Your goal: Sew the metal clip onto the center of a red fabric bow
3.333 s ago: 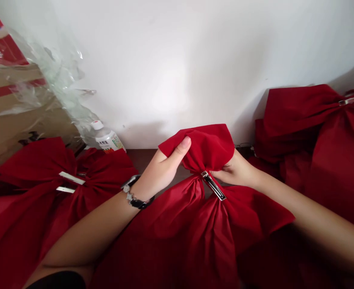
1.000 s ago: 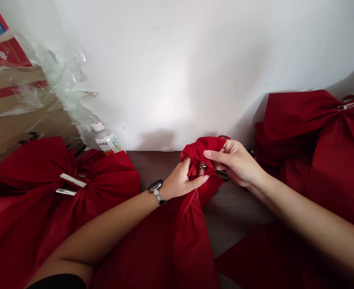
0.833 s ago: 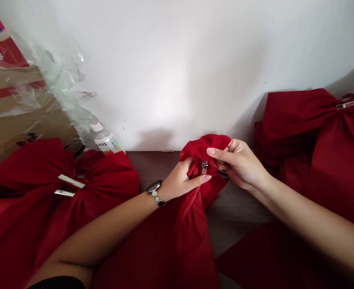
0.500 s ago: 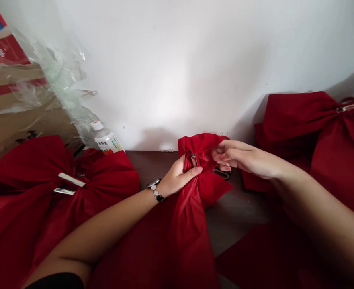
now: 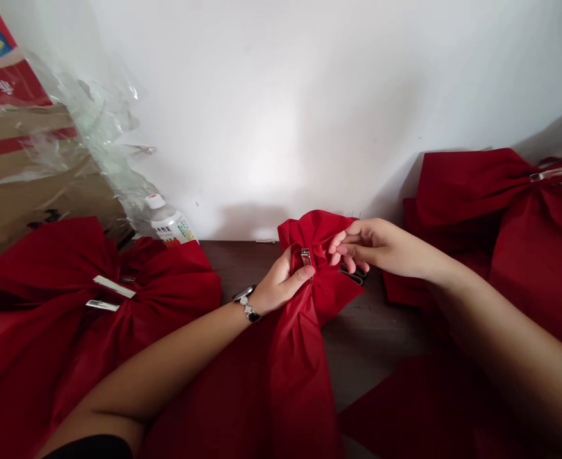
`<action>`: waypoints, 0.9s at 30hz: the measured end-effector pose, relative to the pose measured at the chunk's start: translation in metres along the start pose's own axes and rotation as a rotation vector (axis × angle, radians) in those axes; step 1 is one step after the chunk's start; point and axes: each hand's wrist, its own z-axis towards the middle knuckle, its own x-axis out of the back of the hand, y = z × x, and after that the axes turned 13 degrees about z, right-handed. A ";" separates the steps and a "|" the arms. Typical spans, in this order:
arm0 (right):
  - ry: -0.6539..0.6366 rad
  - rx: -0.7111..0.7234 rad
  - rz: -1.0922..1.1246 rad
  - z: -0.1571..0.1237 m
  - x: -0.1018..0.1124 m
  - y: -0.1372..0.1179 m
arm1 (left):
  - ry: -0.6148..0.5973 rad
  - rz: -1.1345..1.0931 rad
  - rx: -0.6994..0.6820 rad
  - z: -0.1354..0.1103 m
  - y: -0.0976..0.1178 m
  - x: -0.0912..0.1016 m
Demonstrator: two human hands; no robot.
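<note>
A red fabric bow (image 5: 326, 233) stands upright at the middle, its long tail (image 5: 300, 363) hanging toward me. My left hand (image 5: 283, 277) grips its gathered centre, thumb in front, the other fingers mostly hidden behind. At that centre shows a silver metal clip (image 5: 305, 255), just above my thumb. On the bow's right side is my right hand (image 5: 364, 245), thumb and forefinger closed together against the fabric, other fingers loosely curled. Whatever they pinch is too small to make out. Under that hand, a dark looped thing (image 5: 356, 275) lies on the table.
Red bows with silver clips (image 5: 113, 286) lie at left; more red bows (image 5: 467, 185) are piled at right. A plastic bottle (image 5: 168, 223) leans by a cardboard box (image 5: 13, 191) draped in clear plastic. Behind the dark table (image 5: 376, 331) rises a white wall (image 5: 261, 115).
My right fingers have shifted slightly left, from the bow's right edge to over its front. The bow and my left hand have moved a little left.
</note>
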 end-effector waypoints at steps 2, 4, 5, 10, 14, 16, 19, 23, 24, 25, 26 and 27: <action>0.050 0.007 0.001 0.001 -0.001 0.000 | -0.025 -0.023 -0.033 0.000 0.001 0.000; 0.104 0.057 0.004 0.001 -0.006 -0.001 | -0.053 -0.038 -0.049 0.000 0.004 0.000; 0.119 0.094 0.006 0.002 -0.008 -0.001 | -0.072 -0.042 -0.048 0.000 0.005 0.001; 0.103 0.303 -0.058 0.002 -0.012 0.003 | -0.163 -0.073 -0.059 0.002 0.011 0.003; 0.095 0.425 -0.241 0.000 -0.007 0.007 | -0.212 -0.046 -0.051 0.003 0.012 0.007; 0.098 0.479 -0.330 -0.001 -0.005 0.006 | -0.236 -0.029 -0.042 0.004 0.013 0.009; 0.073 0.556 -0.405 -0.002 -0.003 0.004 | -0.275 -0.049 -0.038 0.004 0.016 0.011; 0.048 0.574 -0.434 -0.002 -0.003 0.003 | -0.292 -0.071 -0.028 0.004 0.018 0.011; 0.046 0.567 -0.432 -0.001 -0.003 0.003 | -0.292 -0.073 -0.024 0.004 0.018 0.011; 0.046 0.555 -0.428 -0.001 -0.004 0.003 | -0.290 -0.075 -0.021 0.004 0.018 0.011; 0.050 0.547 -0.422 0.000 -0.005 0.004 | -0.286 -0.079 -0.017 0.004 0.018 0.011; 0.052 0.537 -0.415 0.001 -0.006 0.004 | -0.281 -0.083 -0.012 0.004 0.018 0.011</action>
